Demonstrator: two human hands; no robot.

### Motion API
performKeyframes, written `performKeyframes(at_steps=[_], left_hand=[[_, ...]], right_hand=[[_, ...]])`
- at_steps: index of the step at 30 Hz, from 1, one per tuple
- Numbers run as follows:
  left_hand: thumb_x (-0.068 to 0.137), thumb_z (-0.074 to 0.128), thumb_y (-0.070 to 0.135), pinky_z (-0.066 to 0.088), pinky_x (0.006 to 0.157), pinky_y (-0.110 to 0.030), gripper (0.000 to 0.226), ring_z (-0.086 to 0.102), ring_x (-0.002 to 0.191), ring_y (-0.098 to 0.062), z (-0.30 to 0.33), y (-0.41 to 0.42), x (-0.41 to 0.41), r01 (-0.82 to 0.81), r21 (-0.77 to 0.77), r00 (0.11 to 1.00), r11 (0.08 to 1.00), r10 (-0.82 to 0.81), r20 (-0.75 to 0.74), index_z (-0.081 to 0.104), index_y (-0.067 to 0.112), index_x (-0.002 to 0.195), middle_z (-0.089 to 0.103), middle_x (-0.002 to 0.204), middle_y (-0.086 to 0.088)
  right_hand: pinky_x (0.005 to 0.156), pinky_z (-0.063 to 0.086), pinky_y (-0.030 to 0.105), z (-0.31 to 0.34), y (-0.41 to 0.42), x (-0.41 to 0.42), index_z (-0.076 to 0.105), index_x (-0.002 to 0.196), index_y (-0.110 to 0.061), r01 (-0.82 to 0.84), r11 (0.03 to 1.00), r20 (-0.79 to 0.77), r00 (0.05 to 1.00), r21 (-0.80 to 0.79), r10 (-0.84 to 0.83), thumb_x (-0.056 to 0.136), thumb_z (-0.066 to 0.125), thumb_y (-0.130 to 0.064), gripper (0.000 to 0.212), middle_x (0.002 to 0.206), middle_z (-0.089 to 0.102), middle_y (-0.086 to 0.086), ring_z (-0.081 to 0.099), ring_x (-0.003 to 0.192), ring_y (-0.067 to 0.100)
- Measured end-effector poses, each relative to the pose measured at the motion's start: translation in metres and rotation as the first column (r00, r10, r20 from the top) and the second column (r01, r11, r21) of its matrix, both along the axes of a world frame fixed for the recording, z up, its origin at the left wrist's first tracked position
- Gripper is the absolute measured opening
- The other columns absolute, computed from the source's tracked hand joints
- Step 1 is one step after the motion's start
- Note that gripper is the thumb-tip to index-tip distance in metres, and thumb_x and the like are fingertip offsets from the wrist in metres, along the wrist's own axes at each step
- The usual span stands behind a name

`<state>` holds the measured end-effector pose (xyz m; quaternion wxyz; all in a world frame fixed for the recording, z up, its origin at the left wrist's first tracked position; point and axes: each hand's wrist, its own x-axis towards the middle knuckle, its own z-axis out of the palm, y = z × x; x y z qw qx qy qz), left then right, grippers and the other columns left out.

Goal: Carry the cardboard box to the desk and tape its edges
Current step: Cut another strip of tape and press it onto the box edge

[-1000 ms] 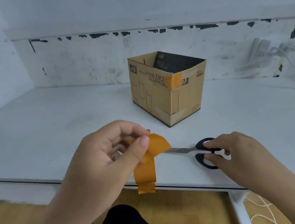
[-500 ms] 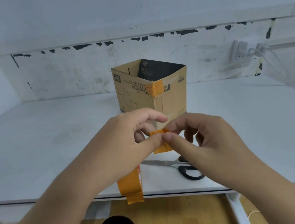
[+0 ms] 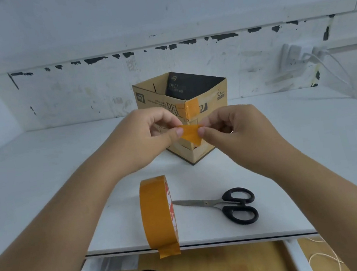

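- A short strip (image 3: 190, 133) of orange tape is held up in front of the box (image 3: 184, 116), stretched between both hands.
- Its left end is pinched between thumb and fingers of the left hand (image 3: 148, 137); its right end is pinched the same way by the right hand (image 3: 234, 132).
- The open-topped box is set on the white desk (image 3: 41, 177), one corner turned toward the camera; a piece of orange tape (image 3: 192, 108) is stuck over the top of that corner.
- A tape roll (image 3: 157, 214) is stood on edge at the near rim of the desk, its loose end hung over the rim.
- Black-handled scissors (image 3: 226, 205) are laid flat just right of the roll, blades closed and pointed at it.
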<state>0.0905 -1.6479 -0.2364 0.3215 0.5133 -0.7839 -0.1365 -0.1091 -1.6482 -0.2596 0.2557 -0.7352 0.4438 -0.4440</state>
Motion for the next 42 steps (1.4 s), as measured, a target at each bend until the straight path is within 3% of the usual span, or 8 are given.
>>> performKeyframes(at_steps=[3, 7, 9, 12, 17, 21, 32, 42], left_hand=[[0.088, 0.061, 0.037, 0.046, 0.061, -0.021, 0.004, 0.060, 0.078, -0.013, -0.006, -0.017, 0.002, 0.015, 0.011, 0.999, 1.000, -0.015, 0.035, 0.060, 0.041, 0.090, 0.065, 0.086, 0.007], [0.084, 0.067, 0.033, 0.051, 0.065, -0.023, 0.007, 0.060, 0.070, -0.011, -0.017, -0.034, 0.003, 0.036, 0.018, 0.995, 0.999, -0.034, -0.092, 0.064, 0.037, 0.088, 0.064, 0.078, 0.012], [0.084, 0.069, 0.029, 0.053, 0.065, -0.023, 0.009, 0.060, 0.067, -0.014, -0.022, -0.042, 0.004, 0.030, -0.002, 0.991, 1.000, -0.030, -0.131, 0.065, 0.035, 0.089, 0.063, 0.077, 0.012], [0.085, 0.069, 0.026, 0.049, 0.064, -0.019, 0.019, 0.056, 0.063, -0.005, -0.030, -0.052, 0.004, 0.031, -0.068, 0.987, 0.997, -0.042, -0.156, 0.061, 0.034, 0.101, 0.064, 0.081, 0.012], [0.083, 0.071, 0.026, 0.047, 0.067, -0.016, 0.064, 0.058, 0.065, 0.000, -0.035, -0.060, 0.004, 0.033, -0.105, 0.983, 0.994, -0.052, -0.179, 0.036, 0.037, 0.135, 0.066, 0.084, 0.011], [0.086, 0.068, 0.023, 0.046, 0.066, -0.009, 0.075, 0.057, 0.064, -0.001, -0.034, -0.065, 0.004, 0.057, -0.123, 0.989, 0.991, -0.072, -0.128, 0.025, 0.034, 0.147, 0.065, 0.088, 0.009], [0.086, 0.067, 0.022, 0.046, 0.069, -0.021, 0.068, 0.056, 0.064, -0.002, -0.039, -0.077, 0.008, 0.087, -0.102, 0.990, 0.991, -0.098, -0.104, 0.030, 0.036, 0.142, 0.062, 0.086, 0.012], [0.086, 0.068, 0.023, 0.043, 0.065, -0.018, 0.061, 0.057, 0.061, 0.001, -0.042, -0.087, 0.007, 0.070, -0.110, 0.993, 0.991, -0.080, -0.091, 0.032, 0.037, 0.133, 0.063, 0.081, 0.015]], right_hand=[[0.047, 0.038, 0.006, -0.001, -0.014, 0.003, 0.070, 0.079, -0.030, 0.013, 1.000, -0.039, 0.999, -0.001, -0.013, 0.089, 0.067, -0.026, 0.011, 0.057, 0.058, -0.014, 0.051, 0.051, -0.006], [0.049, 0.039, 0.004, -0.006, -0.031, 0.007, 0.070, 0.084, -0.028, 0.068, 0.997, -0.106, 0.992, -0.029, -0.071, 0.089, 0.066, -0.027, 0.007, 0.065, 0.060, -0.017, 0.053, 0.059, -0.011], [0.051, 0.041, 0.006, -0.008, -0.038, 0.010, 0.071, 0.089, -0.026, 0.102, 0.993, -0.150, 0.983, -0.052, -0.109, 0.090, 0.065, -0.028, 0.007, 0.069, 0.059, -0.020, 0.056, 0.063, -0.008], [0.059, 0.037, 0.010, -0.011, -0.046, 0.012, 0.071, 0.093, -0.025, 0.161, 0.977, -0.238, 0.952, -0.141, -0.191, 0.091, 0.063, -0.030, 0.009, 0.077, 0.053, -0.021, 0.053, 0.071, 0.001], [0.090, 0.032, 0.026, -0.013, -0.052, 0.010, 0.072, 0.091, -0.022, 0.174, 0.909, -0.343, 0.886, -0.379, -0.313, 0.087, 0.068, -0.025, 0.007, 0.119, 0.049, -0.001, 0.039, 0.111, 0.021], [0.104, 0.026, 0.033, -0.014, -0.056, 0.009, 0.073, 0.087, -0.021, 0.144, 0.877, -0.375, 0.863, -0.459, -0.338, 0.084, 0.071, -0.021, 0.004, 0.144, 0.044, 0.004, 0.032, 0.130, 0.032], [0.099, 0.022, 0.027, -0.017, -0.069, 0.009, 0.074, 0.087, -0.020, 0.136, 0.900, -0.402, 0.860, -0.415, -0.316, 0.084, 0.071, -0.026, 0.008, 0.140, 0.048, -0.001, 0.031, 0.131, 0.024], [0.095, 0.024, 0.023, -0.017, -0.073, 0.007, 0.074, 0.087, -0.018, 0.154, 0.886, -0.397, 0.851, -0.438, -0.344, 0.084, 0.071, -0.026, 0.009, 0.131, 0.051, -0.001, 0.035, 0.123, 0.024]])
